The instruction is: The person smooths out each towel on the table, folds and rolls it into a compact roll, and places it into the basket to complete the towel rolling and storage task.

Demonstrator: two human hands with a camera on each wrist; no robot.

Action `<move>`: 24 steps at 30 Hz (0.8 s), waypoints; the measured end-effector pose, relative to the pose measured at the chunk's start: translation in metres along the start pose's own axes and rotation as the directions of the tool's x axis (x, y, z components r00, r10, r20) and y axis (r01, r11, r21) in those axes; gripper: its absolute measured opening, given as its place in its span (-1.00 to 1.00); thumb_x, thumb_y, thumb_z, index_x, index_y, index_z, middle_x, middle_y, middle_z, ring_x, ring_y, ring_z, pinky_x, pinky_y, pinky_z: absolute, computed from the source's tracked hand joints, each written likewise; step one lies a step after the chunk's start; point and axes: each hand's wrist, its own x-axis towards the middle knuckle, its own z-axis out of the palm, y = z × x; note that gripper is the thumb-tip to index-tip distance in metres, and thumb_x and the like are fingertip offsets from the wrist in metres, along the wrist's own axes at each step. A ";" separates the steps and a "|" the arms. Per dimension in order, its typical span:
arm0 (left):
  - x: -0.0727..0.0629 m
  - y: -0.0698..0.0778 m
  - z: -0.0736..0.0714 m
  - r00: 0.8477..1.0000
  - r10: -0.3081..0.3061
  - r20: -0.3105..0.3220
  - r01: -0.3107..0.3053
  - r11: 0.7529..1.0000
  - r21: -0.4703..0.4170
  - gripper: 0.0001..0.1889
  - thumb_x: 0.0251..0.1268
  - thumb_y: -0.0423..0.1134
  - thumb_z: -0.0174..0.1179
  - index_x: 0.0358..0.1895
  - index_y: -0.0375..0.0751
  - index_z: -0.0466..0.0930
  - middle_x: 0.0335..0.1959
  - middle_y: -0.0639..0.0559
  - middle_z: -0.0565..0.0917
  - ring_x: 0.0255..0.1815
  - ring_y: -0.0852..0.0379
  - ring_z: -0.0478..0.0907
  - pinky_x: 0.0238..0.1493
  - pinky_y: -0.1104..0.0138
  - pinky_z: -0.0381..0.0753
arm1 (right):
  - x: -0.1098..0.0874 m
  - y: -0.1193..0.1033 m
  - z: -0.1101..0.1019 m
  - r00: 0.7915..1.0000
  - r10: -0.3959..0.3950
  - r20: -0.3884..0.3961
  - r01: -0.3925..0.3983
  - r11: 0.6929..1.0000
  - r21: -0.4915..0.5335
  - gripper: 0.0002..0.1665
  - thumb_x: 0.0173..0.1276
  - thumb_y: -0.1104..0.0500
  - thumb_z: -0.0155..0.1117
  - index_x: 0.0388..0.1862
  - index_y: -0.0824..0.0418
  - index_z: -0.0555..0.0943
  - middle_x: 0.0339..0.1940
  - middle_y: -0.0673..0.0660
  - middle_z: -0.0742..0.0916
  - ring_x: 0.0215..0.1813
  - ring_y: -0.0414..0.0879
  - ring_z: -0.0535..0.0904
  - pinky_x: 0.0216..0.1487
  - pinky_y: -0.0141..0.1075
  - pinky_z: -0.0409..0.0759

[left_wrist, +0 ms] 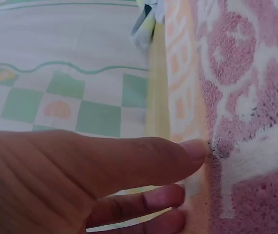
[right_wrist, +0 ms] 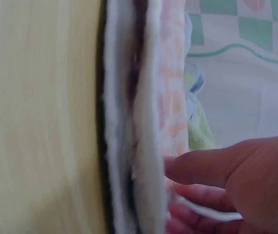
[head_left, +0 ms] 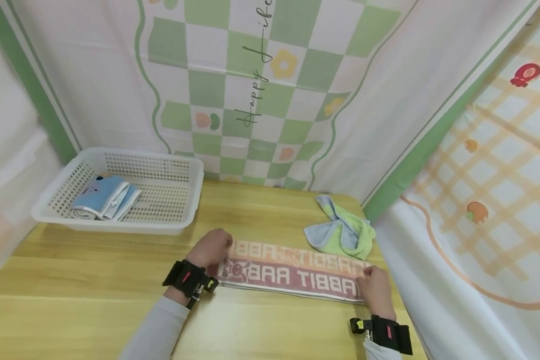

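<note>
Towel [head_left: 292, 276] lies long and flat on the counter [head_left: 72, 280], folded in layers, one orange band at the far side, one rose band nearer, pale block letters and a rabbit face on it. The right-wrist view shows pale edges of at least two layers, a dark gap between them.

Left hand [head_left: 210, 247] at the towel's left end: thumb on the upper face near the meeting of orange and rose, other fingers [left_wrist: 163, 197] bent in below it; they pinch the cloth. Right hand [head_left: 378, 290] at the right end: thumb against the outer layer, fingers curled beneath, edge gripped between. Both wrists carry black straps [head_left: 190, 278]; sleeves pale grey.

Green-and-grey cloth [head_left: 353, 232] crumpled just behind the towel's right end; contact between the two, cannot tell. White basket [head_left: 117, 226] at the back left, well apart from the right hand, a folded blue cloth [head_left: 100, 196] in its left part. Curtain [head_left: 279, 30] behind: green and white checks, "Happy Life" lettering.
</note>
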 end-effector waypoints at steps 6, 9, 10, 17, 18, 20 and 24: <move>0.000 -0.007 0.001 1.000 -0.010 0.010 0.010 1.000 -0.017 -0.70 0.05 -0.54 0.37 -0.08 -0.42 0.69 -0.12 -0.21 0.70 -0.06 -0.13 0.62 0.04 0.04 0.64 | 0.000 0.010 -0.001 0.999 0.040 0.026 -0.038 0.996 -0.084 -0.30 0.45 0.18 0.18 0.20 0.79 0.24 0.03 0.76 0.49 0.03 0.59 0.50 0.04 0.28 0.54; 0.001 -0.012 0.000 1.000 -0.010 0.019 0.011 0.999 -0.047 -0.68 0.04 -0.54 0.36 -0.06 -0.41 0.69 -0.13 -0.19 0.70 -0.11 -0.08 0.60 -0.02 0.08 0.64 | 0.005 0.011 -0.002 0.997 0.046 0.065 -0.042 0.997 -0.060 -0.50 0.44 0.17 0.16 -0.05 0.68 0.40 -0.27 0.54 0.59 -0.29 0.32 0.58 -0.25 0.02 0.58; 0.001 -0.014 -0.001 1.000 -0.010 0.021 0.012 0.998 -0.063 -0.67 0.04 -0.55 0.33 -0.05 -0.41 0.69 -0.14 -0.19 0.69 -0.15 -0.06 0.59 -0.07 0.10 0.64 | 0.006 0.011 -0.003 0.996 0.048 0.077 -0.044 0.997 -0.056 -0.57 0.43 0.16 0.15 -0.17 0.61 0.44 -0.37 0.43 0.59 -0.37 0.21 0.56 -0.34 -0.07 0.53; 0.002 -0.023 -0.008 0.998 -0.025 0.054 0.035 0.979 -0.200 -0.62 0.05 -0.57 0.22 0.02 -0.42 0.65 -0.24 -0.16 0.61 -0.43 0.11 0.46 -0.34 0.29 0.47 | 0.008 0.010 -0.008 0.984 0.096 0.149 -0.096 0.995 -0.009 -0.72 0.30 0.15 0.12 -0.54 0.31 0.42 -0.62 0.12 0.51 -0.55 -0.01 0.45 -0.48 -0.25 0.34; 0.002 -0.023 -0.008 0.998 -0.023 0.056 0.035 0.977 -0.208 -0.62 0.06 -0.56 0.21 0.03 -0.43 0.65 -0.25 -0.16 0.60 -0.44 0.11 0.45 -0.35 0.30 0.46 | 0.008 0.009 -0.011 0.983 0.099 0.155 -0.100 0.995 -0.001 -0.73 0.29 0.16 0.13 -0.51 0.34 0.44 -0.61 0.14 0.53 -0.54 -0.01 0.46 -0.48 -0.24 0.36; 0.001 -0.022 -0.009 0.999 -0.017 0.050 0.028 0.977 -0.213 -0.64 0.09 -0.54 0.22 0.03 -0.45 0.64 -0.27 -0.15 0.60 -0.44 0.11 0.44 -0.35 0.30 0.46 | 0.007 0.006 -0.017 0.982 0.099 0.162 -0.103 0.995 0.017 -0.71 0.29 0.19 0.17 -0.38 0.46 0.49 -0.55 0.24 0.59 -0.49 0.04 0.52 -0.44 -0.22 0.44; -0.002 -0.020 -0.011 1.000 0.025 0.015 -0.021 0.978 -0.206 -0.69 0.12 -0.48 0.20 -0.02 -0.48 0.65 -0.31 -0.13 0.60 -0.40 0.11 0.44 -0.33 0.29 0.50 | 0.004 -0.010 -0.036 0.985 0.083 0.150 -0.085 0.996 0.003 -0.48 0.30 0.23 0.21 0.04 0.68 0.44 -0.19 0.53 0.64 -0.23 0.22 0.62 -0.23 -0.07 0.61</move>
